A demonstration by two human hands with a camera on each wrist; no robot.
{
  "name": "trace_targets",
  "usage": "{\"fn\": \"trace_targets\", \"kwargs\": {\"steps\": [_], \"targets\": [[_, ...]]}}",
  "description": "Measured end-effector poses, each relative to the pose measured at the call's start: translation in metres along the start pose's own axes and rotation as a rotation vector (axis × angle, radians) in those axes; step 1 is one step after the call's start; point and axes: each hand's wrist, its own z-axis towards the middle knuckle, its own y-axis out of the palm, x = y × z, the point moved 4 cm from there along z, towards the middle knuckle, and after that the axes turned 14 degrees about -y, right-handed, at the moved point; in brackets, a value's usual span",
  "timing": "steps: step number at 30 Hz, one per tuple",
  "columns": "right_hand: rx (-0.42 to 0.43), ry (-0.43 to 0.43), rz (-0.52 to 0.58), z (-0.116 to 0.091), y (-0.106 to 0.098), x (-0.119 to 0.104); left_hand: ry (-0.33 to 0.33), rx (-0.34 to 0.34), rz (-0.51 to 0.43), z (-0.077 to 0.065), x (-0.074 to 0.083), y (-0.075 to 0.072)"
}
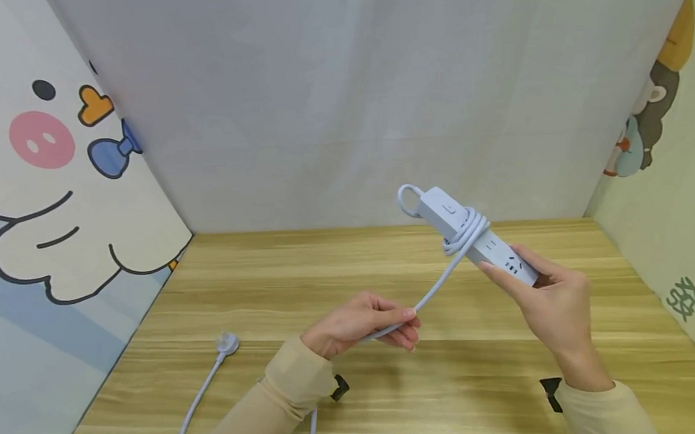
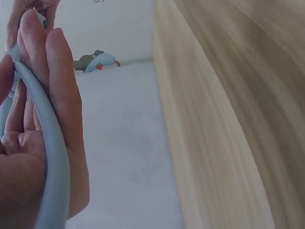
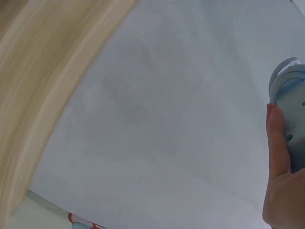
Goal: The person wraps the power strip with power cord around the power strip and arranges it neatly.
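My right hand (image 1: 557, 301) grips the near end of a white power strip (image 1: 498, 251), thumb and fingers on its two sides, holding it tilted above the table. Several turns of its white cord (image 1: 437, 285) wrap round the strip's middle. Between thumb and fingertips, my left hand (image 1: 367, 323) pinches the cord, which runs straight down from the wraps and across the palm, as the left wrist view shows. The plug (image 1: 227, 344) lies on the table at the left with cord trailing toward the front edge. In the right wrist view the strip (image 3: 293, 119) shows only partly.
The wooden table (image 1: 254, 265) meets a pale cloth backdrop (image 1: 328, 114) at the back. A panel with cartoon figures (image 1: 42, 232) stands on the left, and another printed panel (image 1: 669, 222) on the right. Dark wrist straps show at both sleeves.
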Motion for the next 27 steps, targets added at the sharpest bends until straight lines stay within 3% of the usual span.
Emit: {"fn": "trace_targets", "kwargs": {"steps": [3,8,15,19,23,27], "targets": [[-0.041,0.065,0.04,-0.001,-0.001,-0.001,0.003,0.033,0.016,0.004,0.0,-0.004],[-0.12,0.096,0.166,-0.002,-0.001,-0.003,-0.01,0.099,0.06,0.01,0.0,-0.014],[-0.275,0.067,0.528,-0.008,-0.001,-0.001,-0.042,0.2,0.165,0.005,0.006,-0.037],[-0.366,-0.005,0.614,-0.009,-0.001,0.0,-0.042,0.184,0.193,-0.004,0.013,-0.046],[-0.454,-0.066,0.67,-0.011,-0.001,0.002,-0.034,0.139,0.148,-0.007,0.017,-0.052],[-0.57,-0.181,0.777,-0.013,0.0,0.0,-0.029,0.071,0.123,-0.008,0.017,-0.055]]}}
